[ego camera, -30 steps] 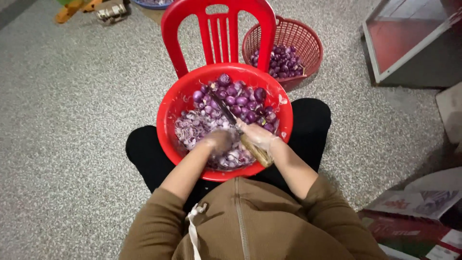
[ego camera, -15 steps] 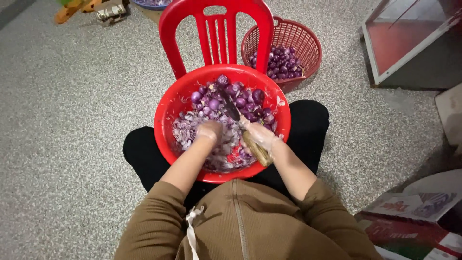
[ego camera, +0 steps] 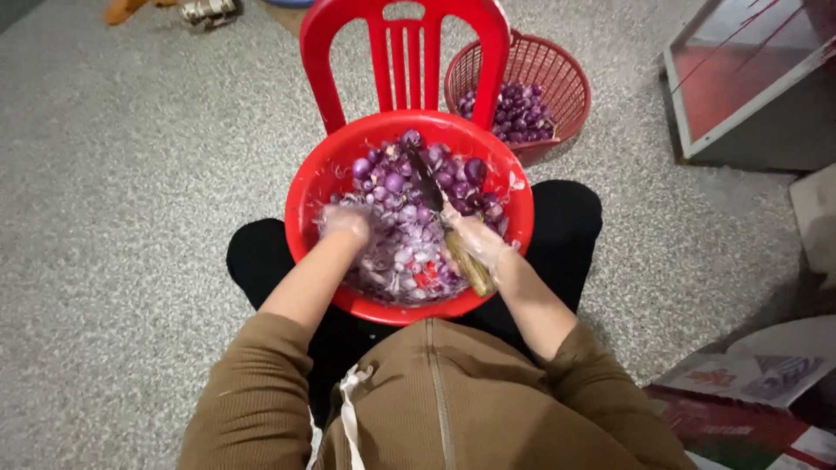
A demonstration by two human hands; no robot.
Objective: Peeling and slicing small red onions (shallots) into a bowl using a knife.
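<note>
The right hand (ego camera: 477, 239), in a thin clear glove, was clamped on a knife (ego camera: 444, 218), fingers wrapped round its wooden handle, dark blade pointing far into the basin (ego camera: 306, 187). The left hand (ego camera: 347, 222) lay fingers-down among the onions (ego camera: 409, 218); whether it gripped one I could not tell. Those small purple bulbs looked light, firm and slippery, best pinched across the middle. A basket (ego camera: 557, 74) stood far right, behind a chair (ego camera: 405, 52).

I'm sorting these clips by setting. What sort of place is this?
Probably an informal food-prep spot on a speckled stone floor, home or small kitchen. The person works over a red basin of purple onions, knife in hand, a red plastic chair nearby.
</note>
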